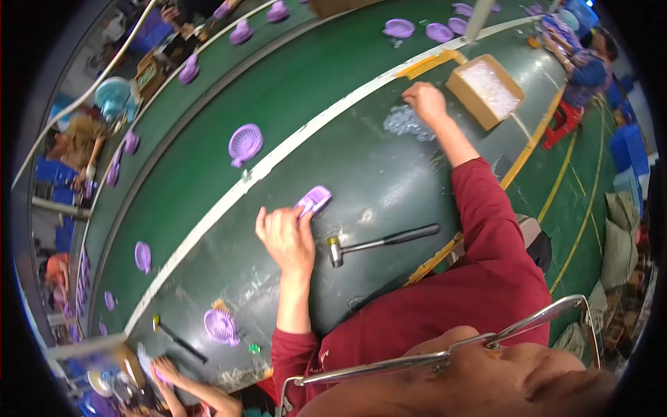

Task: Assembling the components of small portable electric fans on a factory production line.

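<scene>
My left hand (286, 236) is closed on a small purple plastic part (316, 199) with a rounded, box-like body, keeping it against the dark green table (379, 177). Farther off to the right, my right hand (426, 103) reaches over a loose pile of small clear plastic pieces (406, 123). Its fingertips are pinched together at the pile's far edge; whatever is between them is too small to see. A hammer (385, 241) with a black handle and a yellow-faced head lies on the table between my left hand and my body.
Beyond a white strip (281, 149), a green conveyor belt (187, 160) carries purple basket-like parts (245, 144). A cardboard box (486, 90) of clear pieces stands right of my right hand. Co-workers sit at both table ends; another hammer (179, 339) lies by the near-left one.
</scene>
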The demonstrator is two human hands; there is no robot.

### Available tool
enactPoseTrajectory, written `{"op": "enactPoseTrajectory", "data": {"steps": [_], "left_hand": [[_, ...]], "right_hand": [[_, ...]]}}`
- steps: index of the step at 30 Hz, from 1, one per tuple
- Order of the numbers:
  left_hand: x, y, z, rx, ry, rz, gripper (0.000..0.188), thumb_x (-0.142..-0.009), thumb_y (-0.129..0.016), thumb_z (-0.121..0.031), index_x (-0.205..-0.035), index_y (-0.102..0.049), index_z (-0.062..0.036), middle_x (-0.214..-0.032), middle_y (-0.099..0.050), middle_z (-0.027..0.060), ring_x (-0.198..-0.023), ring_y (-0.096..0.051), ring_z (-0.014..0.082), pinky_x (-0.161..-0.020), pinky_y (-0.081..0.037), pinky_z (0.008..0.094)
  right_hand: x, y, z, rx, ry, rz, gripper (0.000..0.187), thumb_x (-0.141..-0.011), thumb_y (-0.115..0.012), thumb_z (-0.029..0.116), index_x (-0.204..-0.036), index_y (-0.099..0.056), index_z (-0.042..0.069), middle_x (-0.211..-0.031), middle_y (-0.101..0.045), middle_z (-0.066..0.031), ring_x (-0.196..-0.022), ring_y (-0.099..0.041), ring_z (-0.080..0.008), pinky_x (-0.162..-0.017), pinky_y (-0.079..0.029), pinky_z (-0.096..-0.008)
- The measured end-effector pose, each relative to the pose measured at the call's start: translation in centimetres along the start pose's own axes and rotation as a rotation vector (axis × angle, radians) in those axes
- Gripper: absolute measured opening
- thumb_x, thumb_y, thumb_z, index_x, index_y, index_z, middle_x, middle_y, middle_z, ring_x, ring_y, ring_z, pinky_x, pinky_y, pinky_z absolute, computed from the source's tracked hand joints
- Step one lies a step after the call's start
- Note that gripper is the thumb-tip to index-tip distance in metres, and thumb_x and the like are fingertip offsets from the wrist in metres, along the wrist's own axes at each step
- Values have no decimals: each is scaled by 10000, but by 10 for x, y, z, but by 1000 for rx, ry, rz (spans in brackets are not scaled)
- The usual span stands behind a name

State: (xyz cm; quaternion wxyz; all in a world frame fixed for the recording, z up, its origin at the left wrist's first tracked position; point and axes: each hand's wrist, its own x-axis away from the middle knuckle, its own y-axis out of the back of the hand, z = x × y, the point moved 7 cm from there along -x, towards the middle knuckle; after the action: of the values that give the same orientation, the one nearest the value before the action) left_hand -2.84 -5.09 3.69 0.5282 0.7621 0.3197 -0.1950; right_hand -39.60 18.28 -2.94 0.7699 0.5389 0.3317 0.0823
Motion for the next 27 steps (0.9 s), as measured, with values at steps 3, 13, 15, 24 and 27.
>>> {"op": "enactPoseTrajectory", "data": {"steps": [3, 13, 15, 24, 27], "left_hand": [[-4, -3, -5, 14, -47, -3, 153, -805, -772, -101, -896, -651, -78, -813, -625, 60, -827, -623, 250, -1068, -386, 482], [0, -2, -6, 21, -55, -27, 171, -761, -801, -96, -850, -656, -89, -776, -589, 31, -800, -609, 220, -1056, -375, 474], [0, -2, -7, 15, -55, -18, 163, -767, -797, -99, -847, -656, -88, -774, -589, 32, -796, -608, 221, -1055, -376, 473], [1, -3, -9, 29, -56, -40, 148, -780, -788, -111, -844, -657, -89, -760, -575, 29, -776, -601, 221, -1053, -378, 473], [1, -2, -9, 32, -58, -46, 147, -783, -788, -113, -846, -657, -89, -757, -571, 27, -773, -599, 221, -1053, -379, 473]], "right_hand": [[11, 18, 10, -144, 56, -153, 110, -815, -689, 165, -877, -765, 112, -944, -725, -96, -925, -680, -299, -801, -546, -436], [105, 30, 224, -1470, -88, 487, 188, -917, -698, 51, -1094, -721, -6, -1004, -741, -53, -889, -673, -85, -743, -525, -224], [111, 28, 239, -1481, -88, 498, 188, -927, -684, 31, -1098, -722, -38, -1003, -742, -71, -904, -681, -103, -792, -544, -244], [120, 25, 246, -1461, -46, 446, 185, -934, -678, 24, -1095, -731, -50, -1032, -748, -103, -933, -689, -125, -852, -563, -269], [121, 27, 246, -1454, -44, 437, 185, -936, -673, 20, -1097, -730, -50, -1042, -747, -109, -940, -690, -128, -856, -564, -271]]}}
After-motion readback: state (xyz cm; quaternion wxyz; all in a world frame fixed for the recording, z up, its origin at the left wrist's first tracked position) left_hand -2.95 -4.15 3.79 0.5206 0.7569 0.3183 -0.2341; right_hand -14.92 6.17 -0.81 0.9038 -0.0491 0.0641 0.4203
